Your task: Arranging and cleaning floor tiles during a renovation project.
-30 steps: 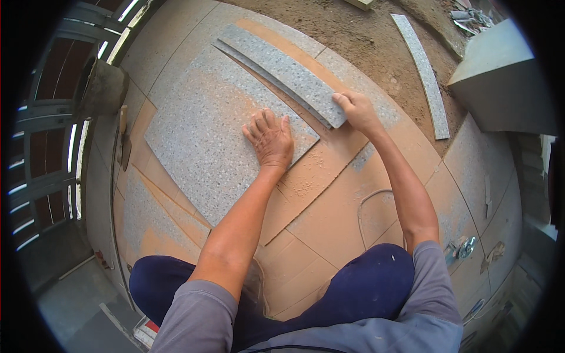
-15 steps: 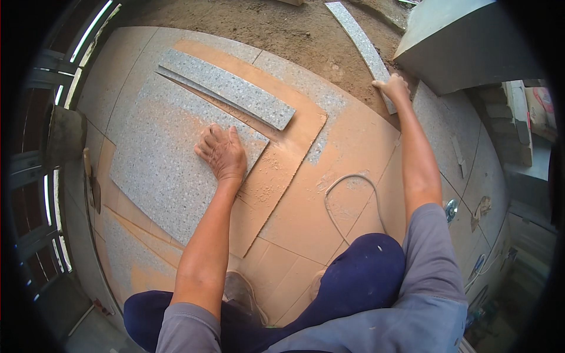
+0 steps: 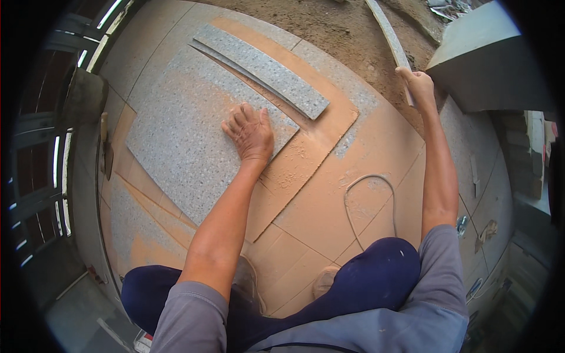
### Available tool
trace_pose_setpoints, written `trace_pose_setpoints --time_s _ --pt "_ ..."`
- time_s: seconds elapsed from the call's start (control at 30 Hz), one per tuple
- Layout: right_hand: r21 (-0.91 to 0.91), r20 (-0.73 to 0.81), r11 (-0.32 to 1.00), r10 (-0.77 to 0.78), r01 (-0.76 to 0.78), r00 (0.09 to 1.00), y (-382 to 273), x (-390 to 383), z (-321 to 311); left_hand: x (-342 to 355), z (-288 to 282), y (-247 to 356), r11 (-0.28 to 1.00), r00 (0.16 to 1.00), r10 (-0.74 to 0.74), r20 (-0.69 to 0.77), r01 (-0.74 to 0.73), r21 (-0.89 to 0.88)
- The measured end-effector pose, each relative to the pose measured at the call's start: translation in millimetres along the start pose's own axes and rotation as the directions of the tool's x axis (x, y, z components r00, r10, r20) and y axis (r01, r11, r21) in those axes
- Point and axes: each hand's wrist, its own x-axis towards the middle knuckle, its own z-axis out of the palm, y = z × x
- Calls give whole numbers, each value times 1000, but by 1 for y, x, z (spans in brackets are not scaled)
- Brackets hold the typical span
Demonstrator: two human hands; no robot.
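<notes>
1. On the far right, above bare soil, the right hand pinches the near end of a narrow speckled strip between thumb and fingers; the strip is turned so that it looks thin, and whether its far end touches the soil is hard to tell.
2. Left of centre, a large speckled grey tile lies flat, partly dusted orange.
3. Near that tile's right corner, the left hand rests palm down on it, fingers a little bent and slightly spread, thumb apart.
4. Along the tile's far right side lies a speckled offcut, with a narrow dark gap between.
5. Beneath both is a dust-covered sheet with a ragged right edge.
6. Right of the sheet, a pale cable loops across the dusty floor.
7. At far left lies a wooden-handled trowel.
</notes>
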Motion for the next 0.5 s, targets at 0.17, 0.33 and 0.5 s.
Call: trace_pose_setpoints --time_s 0.17,0.33,0.5 --pt "124 -146 954 -253 272 956 -39 -54 49 2 1 2 1000 1000 -5 8 5 8" --pt "43 48 869 -495 493 868 -89 -96 108 0 0 2 1000 1000 -12 24 13 -20" --pt "31 106 813 -581 581 807 -112 -114 154 1 -2 8 1000 999 -19 44 20 -18"
